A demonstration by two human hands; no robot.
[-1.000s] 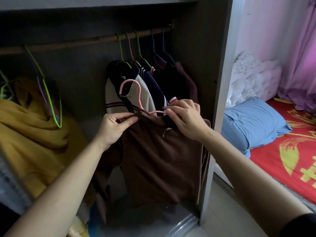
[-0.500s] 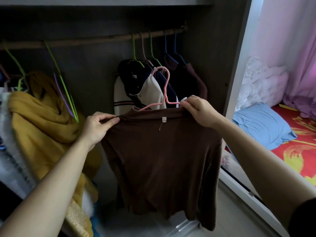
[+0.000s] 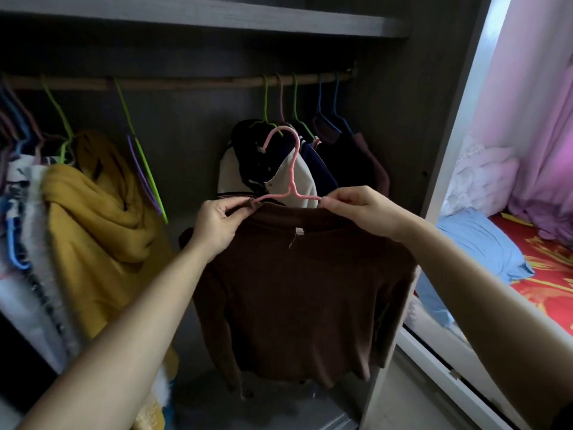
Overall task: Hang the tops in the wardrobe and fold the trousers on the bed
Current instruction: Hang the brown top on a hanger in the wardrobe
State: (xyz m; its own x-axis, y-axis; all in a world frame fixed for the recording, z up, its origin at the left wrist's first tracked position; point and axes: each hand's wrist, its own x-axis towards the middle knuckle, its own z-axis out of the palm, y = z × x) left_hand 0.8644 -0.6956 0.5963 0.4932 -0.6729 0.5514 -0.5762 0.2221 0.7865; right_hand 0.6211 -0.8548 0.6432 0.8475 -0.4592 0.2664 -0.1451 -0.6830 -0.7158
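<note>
- A dark brown long-sleeved knit top (image 3: pixel 304 290) hangs on a thin pink wire hanger (image 3: pixel 293 169), held up below the wooden wardrobe rail (image 3: pixel 192 83).
- The left hand (image 3: pixel 217 228) has its grip pinched on the collar and the hanger's left arm. The right hand (image 3: pixel 362 212) pinches the hanger's right arm.
- The hanger's bar runs parallel to the rail, with its hook upright midway between the hands. The rail lies above and beyond, so both hands likely lift evenly.

Plain dark brown top (image 3: pixel 304 290) on a pink hanger (image 3: pixel 294 169), mustard yellow sweater (image 3: pixel 102 218), lime green hanger (image 3: pixel 148 173), light blue pillow (image 3: pixel 483 243), red bedspread (image 3: pixel 555 293) with yellow print, pink curtain (image 3: pixel 545 144), grey wardrobe (image 3: pixel 400 119).
</note>
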